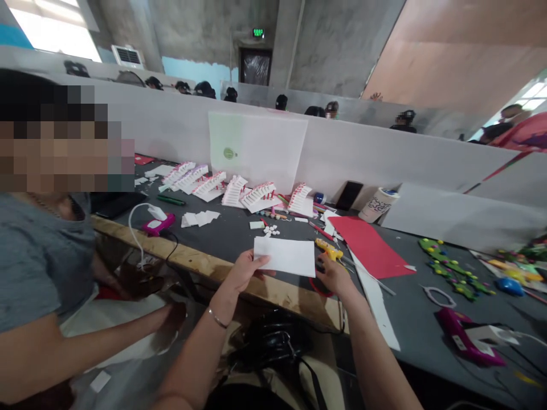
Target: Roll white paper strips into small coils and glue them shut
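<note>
Closest to me, a shiny black bag [273, 341] sits at my lap. Above it, at the worktop's [233, 226] near wooden edge, my left grip [247, 269] pinches a blank white rectangular paper card [284, 255] by its left end, thumb on top. My right grip [336, 277] has curved fingers just beside the card's right edge; I cannot tell whether they touch anything.

I take the step in hand to be positioning this card. The next move, I judge, calls for a steady left hold and a definite placing of the right fingers, on the card or elsewhere.

The card looks smooth, unmarked and fairly flat, with straight edges; whether it is one layer or folded, I cannot tell.

Just beyond my right fingers lies a yellow gun-shaped tool [328, 249], perhaps for glue. Past the card are small white lumps [271, 230], then a row of slatted white paper pieces with pink and red edging [258, 196], before a pale upright partition [171, 122].
</note>
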{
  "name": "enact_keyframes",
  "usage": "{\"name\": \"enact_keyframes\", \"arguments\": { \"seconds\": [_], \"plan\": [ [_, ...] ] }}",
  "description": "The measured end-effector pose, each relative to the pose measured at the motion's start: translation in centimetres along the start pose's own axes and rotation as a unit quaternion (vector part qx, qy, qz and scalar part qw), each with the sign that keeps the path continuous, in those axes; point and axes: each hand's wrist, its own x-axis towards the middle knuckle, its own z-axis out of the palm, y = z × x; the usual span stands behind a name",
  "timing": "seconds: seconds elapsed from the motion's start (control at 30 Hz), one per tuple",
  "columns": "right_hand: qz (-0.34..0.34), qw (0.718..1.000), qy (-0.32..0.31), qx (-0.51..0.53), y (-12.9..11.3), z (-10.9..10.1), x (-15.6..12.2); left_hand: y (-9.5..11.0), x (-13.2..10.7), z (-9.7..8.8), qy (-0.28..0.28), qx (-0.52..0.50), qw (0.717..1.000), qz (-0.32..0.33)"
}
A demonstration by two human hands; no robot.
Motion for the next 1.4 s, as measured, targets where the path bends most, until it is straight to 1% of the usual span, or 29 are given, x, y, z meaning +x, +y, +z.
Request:
{"name": "enact_keyframes", "arguments": {
  "seconds": [0.03, 0.1, 0.13, 0.17, 0.2, 0.23, 0.27, 0.33, 0.37, 0.43, 0.5, 0.6, 0.67, 0.8, 0.9, 1.0, 1.07, 1.13, 1.27, 1.33, 1.4],
  "plan": [
    [0.006, 1.0, 0.003, -0.008, -0.4, -0.2, -0.4, 0.1, -0.1, 0.1, -0.003, 0.001, 1.0, 0.006],
    [0.024, 0.999, 0.021, 0.017, -1.3, -1.0, -1.7, 0.2, -0.4, 0.4, -0.01, 0.006, 1.0, 0.014],
    [0.036, 0.997, 0.038, 0.062, -1.9, -1.4, -2.5, 0.3, -0.6, 0.6, -0.014, 0.009, 1.0, 0.017],
    [0.04, 0.99, 0.04, 0.131, -2.5, -1.7, -3.3, 0.4, -0.8, 0.9, -0.018, 0.013, 1.0, 0.019],
    [0.035, 0.976, 0.025, 0.212, -3.2, -1.9, -4.0, 0.4, -1.0, 1.3, -0.023, 0.018, 0.999, 0.019],
    [0.038, 0.957, 0.008, 0.289, -3.8, -2.0, -4.6, 0.5, -1.1, 1.6, -0.029, 0.025, 0.999, 0.018],
    [0.053, 0.937, -0.001, 0.346, -4.4, -1.9, -5.1, 0.5, -1.3, 2.0, -0.034, 0.034, 0.999, 0.018],
    [0.099, 0.906, 0.006, 0.411, -5.3, -1.7, -5.5, 0.7, -1.6, 2.4, -0.041, 0.057, 0.997, 0.022],
    [0.117, 0.896, 0.013, 0.428, -5.6, -1.5, -5.6, 0.9, -1.7, 2.6, -0.042, 0.07, 0.996, 0.027],
    [0.13, 0.889, 0.016, 0.438, -5.8, -1.5, -5.6, 1.3, -2.0, 2.5, -0.047, 0.092, 0.994, 0.034],
    [0.126, 0.893, 0.011, 0.432, -5.8, -1.9, -5.7, 1.8, -2.3, 2.3, -0.073, 0.109, 0.991, 0.021],
    [0.127, 0.894, 0.002, 0.429, -5.6, -3.0, -6.3, 2.4, -2.6, 1.7, -0.115, 0.108, 0.987, 0.003],
    [0.121, 0.891, -0.007, 0.437, -5.5, -3.9, -6.7, 2.6, -2.7, 1.5, -0.124, 0.091, 0.988, 0.004],
    [0.066, 0.895, -0.007, 0.441, -4.8, -5.2, -7.6, 2.9, -2.9, 1.3, -0.143, 0.04, 0.989, -0.01],
    [0.019, 0.9, -0.012, 0.435, -4.0, -5.6, -8.2, 3.2, -3.2, 1.5, -0.153, 0.013, 0.988, -0.025],
    [0.0, 0.904, -0.015, 0.427, -3.5, -5.8, -8.6, 3.4, -3.2, 1.8, -0.166, 0.002, 0.985, -0.04],
    [-0.003, 0.907, -0.015, 0.421, -3.8, -5.9, -8.8, 3.3, -3.1, 2.0, -0.173, -0.002, 0.984, -0.049],
    [-0.006, 0.913, -0.004, 0.409, -4.4, -6.1, -9.1, 3.1, -3.0, 2.1, -0.172, -0.009, 0.984, -0.051],
    [-0.008, 0.93, 0.052, 0.365, -5.2, -6.4, -9.8, 2.5, -2.8, 2.0, -0.168, -0.026, 0.985, -0.037],
    [0.0, 0.932, 0.076, 0.353, -5.2, -6.3, -10.1, 2.4, -2.8, 2.0, -0.171, -0.028, 0.984, -0.035],
    [0.011, 0.932, 0.085, 0.352, -5.2, -6.3, -10.4, 2.5, -3.0, 2.1, -0.167, -0.022, 0.985, -0.037]
  ]
}}
